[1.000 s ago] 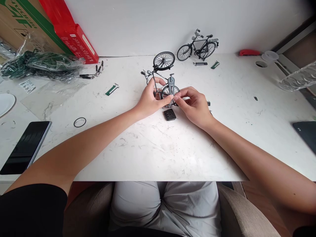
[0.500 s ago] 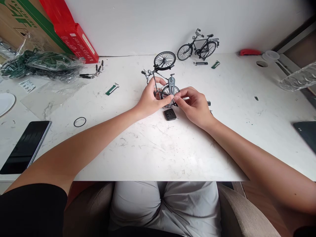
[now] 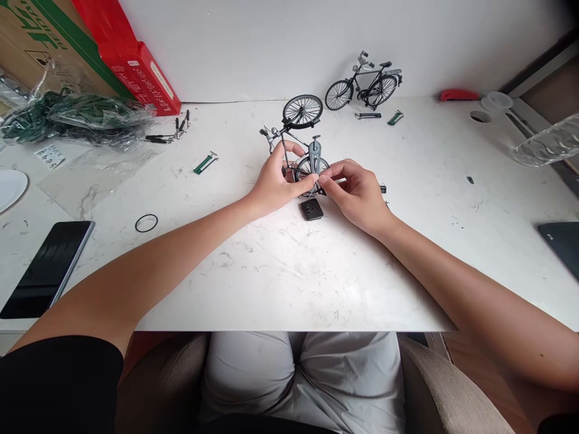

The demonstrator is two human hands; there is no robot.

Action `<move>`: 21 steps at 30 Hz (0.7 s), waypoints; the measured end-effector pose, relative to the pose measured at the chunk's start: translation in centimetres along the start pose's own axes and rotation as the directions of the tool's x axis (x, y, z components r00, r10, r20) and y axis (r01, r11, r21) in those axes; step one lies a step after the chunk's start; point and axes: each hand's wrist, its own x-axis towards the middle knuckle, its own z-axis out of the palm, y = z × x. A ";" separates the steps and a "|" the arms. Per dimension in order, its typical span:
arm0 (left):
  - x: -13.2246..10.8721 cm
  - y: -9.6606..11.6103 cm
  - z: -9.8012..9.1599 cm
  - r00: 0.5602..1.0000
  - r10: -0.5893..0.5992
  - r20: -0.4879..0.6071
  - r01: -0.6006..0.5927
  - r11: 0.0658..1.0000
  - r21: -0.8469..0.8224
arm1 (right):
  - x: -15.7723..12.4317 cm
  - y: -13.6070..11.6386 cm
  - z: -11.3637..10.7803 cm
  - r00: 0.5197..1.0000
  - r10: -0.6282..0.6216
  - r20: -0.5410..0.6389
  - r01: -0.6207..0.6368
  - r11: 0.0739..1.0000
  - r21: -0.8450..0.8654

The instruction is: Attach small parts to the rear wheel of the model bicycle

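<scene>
A half-built model bicycle [image 3: 302,137] stands upside down at the middle of the white table [image 3: 280,271]. My left hand [image 3: 274,181] is wrapped round its frame and lower wheel. My right hand [image 3: 357,193] pinches a small part against the bicycle beside my left thumb; the part is too small to name. A small black square piece [image 3: 312,210] lies on the table just under both hands. A finished model bicycle [image 3: 363,81] stands upright against the back wall.
A phone [image 3: 45,268] lies at the left edge, a black rubber ring [image 3: 146,223] near it. Green parts in plastic bags [image 3: 75,117] and a red box [image 3: 131,57] sit back left. A small green tool [image 3: 204,163] lies left of the bicycle. A dark tablet corner [image 3: 561,241] shows right.
</scene>
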 end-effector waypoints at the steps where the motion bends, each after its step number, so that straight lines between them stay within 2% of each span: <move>1: 0.0 0.0 0.0 1.000 -0.001 -0.001 0.001 1.000 -0.003 | 0.0 0.0 0.0 1.000 0.002 0.000 -0.002 1.000 -0.001; 21: 0.1 0.4 0.0 1.000 -0.009 -0.011 0.009 1.000 0.013 | 0.0 -0.2 -0.1 0.999 0.024 0.035 -0.024 1.000 -0.003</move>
